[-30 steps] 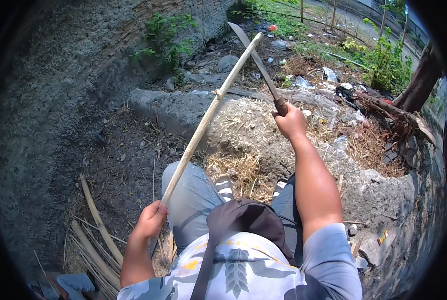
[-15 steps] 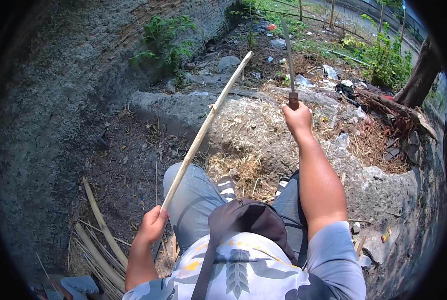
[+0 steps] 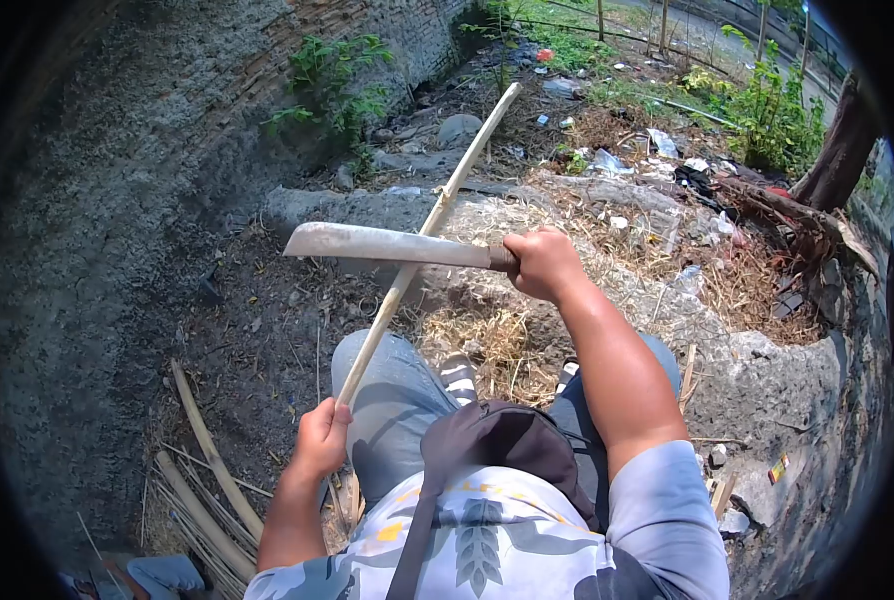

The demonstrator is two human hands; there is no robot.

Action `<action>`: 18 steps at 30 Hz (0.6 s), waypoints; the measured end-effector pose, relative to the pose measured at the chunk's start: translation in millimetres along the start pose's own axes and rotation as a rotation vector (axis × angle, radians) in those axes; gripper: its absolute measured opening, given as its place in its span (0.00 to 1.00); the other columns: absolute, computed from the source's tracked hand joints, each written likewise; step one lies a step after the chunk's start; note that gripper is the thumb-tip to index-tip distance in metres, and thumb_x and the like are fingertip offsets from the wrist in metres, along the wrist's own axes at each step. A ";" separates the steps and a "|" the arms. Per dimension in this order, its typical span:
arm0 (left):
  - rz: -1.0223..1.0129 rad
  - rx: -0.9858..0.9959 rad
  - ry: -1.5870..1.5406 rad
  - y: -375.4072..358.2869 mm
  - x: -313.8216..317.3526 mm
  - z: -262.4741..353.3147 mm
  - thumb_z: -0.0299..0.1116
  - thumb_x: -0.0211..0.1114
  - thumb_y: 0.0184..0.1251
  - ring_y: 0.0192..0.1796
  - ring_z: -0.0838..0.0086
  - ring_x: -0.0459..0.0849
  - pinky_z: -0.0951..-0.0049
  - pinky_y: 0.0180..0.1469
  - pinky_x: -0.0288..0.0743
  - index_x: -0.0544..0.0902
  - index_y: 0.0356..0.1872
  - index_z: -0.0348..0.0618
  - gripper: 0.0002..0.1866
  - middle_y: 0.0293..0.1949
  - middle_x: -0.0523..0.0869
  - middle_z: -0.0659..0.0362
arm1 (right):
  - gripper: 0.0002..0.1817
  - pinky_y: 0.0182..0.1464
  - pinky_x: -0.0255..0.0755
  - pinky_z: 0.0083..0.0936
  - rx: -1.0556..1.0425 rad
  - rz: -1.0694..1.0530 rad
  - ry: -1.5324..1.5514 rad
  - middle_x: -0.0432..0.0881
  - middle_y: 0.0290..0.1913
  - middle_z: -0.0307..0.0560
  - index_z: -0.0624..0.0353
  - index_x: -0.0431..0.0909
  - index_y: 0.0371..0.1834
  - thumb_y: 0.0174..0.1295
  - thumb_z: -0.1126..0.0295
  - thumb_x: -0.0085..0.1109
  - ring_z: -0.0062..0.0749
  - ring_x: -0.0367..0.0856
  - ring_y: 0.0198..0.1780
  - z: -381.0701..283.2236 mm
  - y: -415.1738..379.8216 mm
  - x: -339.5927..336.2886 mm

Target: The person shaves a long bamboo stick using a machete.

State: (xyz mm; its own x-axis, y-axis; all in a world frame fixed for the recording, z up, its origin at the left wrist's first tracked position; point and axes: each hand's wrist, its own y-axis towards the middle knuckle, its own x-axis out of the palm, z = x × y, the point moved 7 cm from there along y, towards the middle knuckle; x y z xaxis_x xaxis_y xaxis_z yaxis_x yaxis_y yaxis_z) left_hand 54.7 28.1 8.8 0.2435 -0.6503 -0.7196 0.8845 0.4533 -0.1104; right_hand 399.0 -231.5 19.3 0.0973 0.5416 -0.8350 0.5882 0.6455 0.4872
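Gripped near its lower end by my left hand (image 3: pixel 321 438), a long pale stripped stick (image 3: pixel 391 297) slants up and away to the right. My right hand (image 3: pixel 545 263) is closed round the dark handle of a machete (image 3: pixel 387 243). The wide blade lies level in view, tip to the left, crossing the stick about midway along its length. A small knot shows on the stick just above the blade. Beneath both are my knees in jeans, with a black bag (image 3: pixel 497 455) on my lap.
Cut poles and thin strips (image 3: pixel 207 440) lie on the ground at lower left. A rough wall (image 3: pixel 77 230) rises on the left. Pale shavings (image 3: pixel 482 335) cover the ground by my feet. A tree trunk (image 3: pixel 840 150) and litter stand right. Part of another person (image 3: pixel 165 573) shows at bottom left.
The machete has swung down from pointing upright and away to lying across the stick, my right hand moving left and nearer. The stick has shifted slightly up and right.
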 end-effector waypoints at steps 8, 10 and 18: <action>-0.070 -0.034 -0.074 -14.8 2.8 -11.2 0.44 0.57 0.86 0.27 0.82 0.71 0.70 0.30 0.68 0.82 0.38 0.39 0.19 0.22 0.75 0.65 | 0.12 0.49 0.81 0.49 0.489 -0.099 0.199 0.89 0.38 0.57 0.51 0.86 0.44 0.60 0.60 0.70 0.58 0.88 0.44 51.8 -11.6 2.2; -0.070 -0.072 -0.173 -7.3 13.0 -17.5 0.44 0.56 0.86 0.28 0.82 0.71 0.71 0.30 0.67 0.82 0.38 0.40 0.18 0.23 0.75 0.66 | 0.11 0.49 0.82 0.48 0.287 -0.124 0.148 0.88 0.34 0.56 0.52 0.84 0.41 0.57 0.63 0.71 0.56 0.89 0.43 19.6 -3.5 3.9; -0.148 -0.098 -0.109 -8.5 20.6 -16.2 0.43 0.56 0.86 0.28 0.82 0.71 0.72 0.30 0.67 0.82 0.38 0.40 0.18 0.24 0.76 0.67 | 0.10 0.53 0.81 0.46 0.227 -0.296 0.017 0.90 0.37 0.49 0.49 0.85 0.39 0.52 0.70 0.67 0.49 0.90 0.46 12.0 -1.9 6.9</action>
State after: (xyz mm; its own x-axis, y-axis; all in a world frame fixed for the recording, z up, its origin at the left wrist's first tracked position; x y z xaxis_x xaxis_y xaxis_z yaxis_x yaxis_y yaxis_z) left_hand 45.8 20.7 -16.1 0.1603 -0.7735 -0.6132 0.8721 0.4020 -0.2791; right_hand 408.2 -235.5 9.6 -0.1158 0.3599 -0.9258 0.7521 0.6406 0.1550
